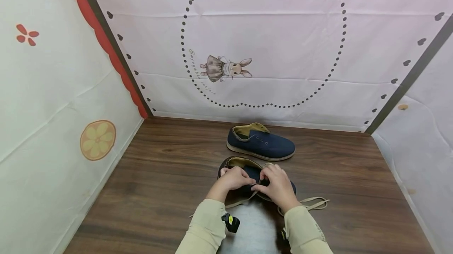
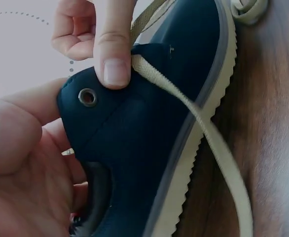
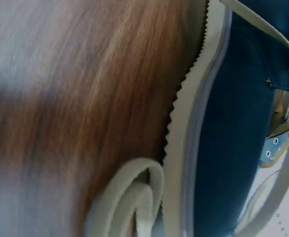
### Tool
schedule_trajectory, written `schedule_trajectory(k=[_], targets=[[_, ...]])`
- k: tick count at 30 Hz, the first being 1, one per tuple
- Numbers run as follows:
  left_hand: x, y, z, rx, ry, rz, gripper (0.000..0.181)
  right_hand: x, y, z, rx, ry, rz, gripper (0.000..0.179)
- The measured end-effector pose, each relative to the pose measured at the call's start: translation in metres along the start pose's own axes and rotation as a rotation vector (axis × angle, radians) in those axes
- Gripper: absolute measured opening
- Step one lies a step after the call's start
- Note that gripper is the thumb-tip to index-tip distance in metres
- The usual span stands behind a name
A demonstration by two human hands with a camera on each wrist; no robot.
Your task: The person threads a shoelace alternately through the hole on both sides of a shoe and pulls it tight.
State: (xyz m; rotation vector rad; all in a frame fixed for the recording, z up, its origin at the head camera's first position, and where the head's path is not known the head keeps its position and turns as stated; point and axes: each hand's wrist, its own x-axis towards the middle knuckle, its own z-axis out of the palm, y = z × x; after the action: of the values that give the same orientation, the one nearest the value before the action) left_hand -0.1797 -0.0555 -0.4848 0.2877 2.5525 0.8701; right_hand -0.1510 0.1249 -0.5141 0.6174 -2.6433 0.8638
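One navy fabric, beige-soled shoe (image 1: 252, 170), lower centre, lies under left hand (image 1: 234, 179) and right hand (image 1: 277, 183), both pinching its eyelet flap (image 2: 102, 114).

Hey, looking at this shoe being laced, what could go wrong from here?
The loose lace loop beside the nearer navy shoe could snag or knot if more lace is drawn through. The lace strand hanging across the sole might twist or end up uneven. And the bare eyelet near the left hand could get skipped, since no lace shows in it.
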Motion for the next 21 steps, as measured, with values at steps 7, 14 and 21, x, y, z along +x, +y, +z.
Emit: schedule_trajectory(k=[7, 14, 21], targets=[[0.000, -0.003, 0.006, -0.117, 0.099, 0.025, 0.025, -0.003, 0.022, -0.019, 0.141, -0.198, 0.308, 0.105], [0.000, -0.009, 0.010, -0.195, 0.236, 0.021, 0.023, -0.011, 0.035, -0.028, 0.066, -0.543, 0.384, 0.126], [-0.003, -0.015, 0.012, -0.540, 0.266, 0.020, 0.023, -0.012, 0.030, -0.016, 0.146, -0.377, 0.359, 0.096]])
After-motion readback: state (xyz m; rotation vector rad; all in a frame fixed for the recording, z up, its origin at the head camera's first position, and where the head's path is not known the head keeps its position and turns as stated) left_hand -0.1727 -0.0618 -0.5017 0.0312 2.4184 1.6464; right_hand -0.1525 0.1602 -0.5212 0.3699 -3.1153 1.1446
